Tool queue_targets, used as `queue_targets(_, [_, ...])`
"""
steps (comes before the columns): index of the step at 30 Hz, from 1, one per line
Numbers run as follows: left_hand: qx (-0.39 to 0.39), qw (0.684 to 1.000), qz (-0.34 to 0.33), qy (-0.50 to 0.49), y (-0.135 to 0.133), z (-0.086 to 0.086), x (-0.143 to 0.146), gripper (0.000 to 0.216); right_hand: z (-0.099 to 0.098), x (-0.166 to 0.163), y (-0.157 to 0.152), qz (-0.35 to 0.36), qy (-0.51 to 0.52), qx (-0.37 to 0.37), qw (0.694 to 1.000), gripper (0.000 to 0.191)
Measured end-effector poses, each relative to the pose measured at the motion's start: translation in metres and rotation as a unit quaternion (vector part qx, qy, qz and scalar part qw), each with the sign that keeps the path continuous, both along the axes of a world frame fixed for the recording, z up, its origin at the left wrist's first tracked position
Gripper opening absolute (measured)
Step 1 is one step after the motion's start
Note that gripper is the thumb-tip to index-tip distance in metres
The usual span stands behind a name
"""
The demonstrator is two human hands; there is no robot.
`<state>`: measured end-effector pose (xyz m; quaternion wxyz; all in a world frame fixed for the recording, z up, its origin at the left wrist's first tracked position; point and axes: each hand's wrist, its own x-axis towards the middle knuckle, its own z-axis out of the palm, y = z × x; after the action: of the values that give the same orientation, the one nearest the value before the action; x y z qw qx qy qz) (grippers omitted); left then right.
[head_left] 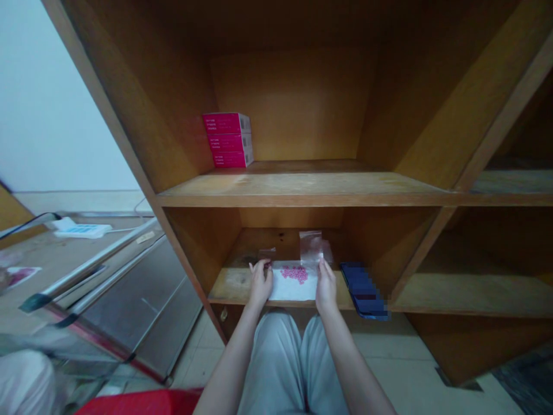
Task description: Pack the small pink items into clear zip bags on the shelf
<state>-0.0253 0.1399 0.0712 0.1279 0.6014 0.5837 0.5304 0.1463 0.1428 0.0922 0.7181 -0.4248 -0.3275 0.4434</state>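
Observation:
A white sheet [285,293] lies on the lower shelf between my hands, with a loose cluster of small pink pieces [294,274] on it. My right hand [326,288] is at the sheet's right edge, its thumb and fingers closed on a clear plastic bag [310,246] that stands up behind the sheet. At the left edge, my left hand [261,281] has its fingers curled in. Just beyond those fingertips lies another small clear bag [266,253]. Whatever the left fingers pinch is too small to make out.
Three stacked pink boxes [228,141] stand on the upper shelf [302,184], at its left. A dark blue flat object [363,291], partly blurred, overhangs the lower shelf's front edge on the right. Left of the wooden cabinet is a metal-framed table [125,311] with a white power strip [82,230].

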Motion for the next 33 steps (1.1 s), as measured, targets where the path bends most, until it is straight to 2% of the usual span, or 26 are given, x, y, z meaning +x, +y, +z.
queue_targets(3, [-0.007,0.983,-0.062,-0.171,-0.004,0.017,0.009,0.016,-0.005,-0.017,-0.017,0.050,0.132,-0.019,0.990,0.035])
queue_targets(5, [-0.016,0.962,-0.091,-0.256,-0.006,0.030,0.016,0.017,-0.005,-0.027,-0.025,0.096,0.173,-0.014,0.980,0.034])
queue_targets(9, [-0.068,0.943,-0.101,-0.311,-0.010,0.052,0.030,0.023,-0.002,-0.044,-0.040,0.152,0.179,-0.016,0.972,0.036])
queue_targets(12, [-0.070,0.949,-0.102,-0.291,-0.012,0.062,0.037,0.026,-0.002,-0.056,-0.052,0.196,0.176,-0.020,0.964,0.037])
queue_targets(17, [-0.023,0.978,-0.050,-0.203,-0.013,0.067,0.036,0.018,-0.002,-0.065,-0.064,0.255,0.159,-0.027,0.953,0.039])
queue_targets(23, [-0.049,0.986,-0.082,-0.136,-0.015,0.064,0.027,0.015,0.006,-0.048,-0.053,0.239,0.166,-0.016,0.956,0.043])
queue_targets(27, [-0.019,0.987,-0.122,-0.106,-0.019,0.066,0.028,0.015,0.013,-0.039,-0.048,0.253,0.135,0.010,0.958,0.046])
queue_targets(33, [-0.008,0.997,-0.082,-0.001,-0.022,0.070,0.030,0.013,0.012,-0.038,-0.049,0.242,0.108,0.005,0.964,0.048])
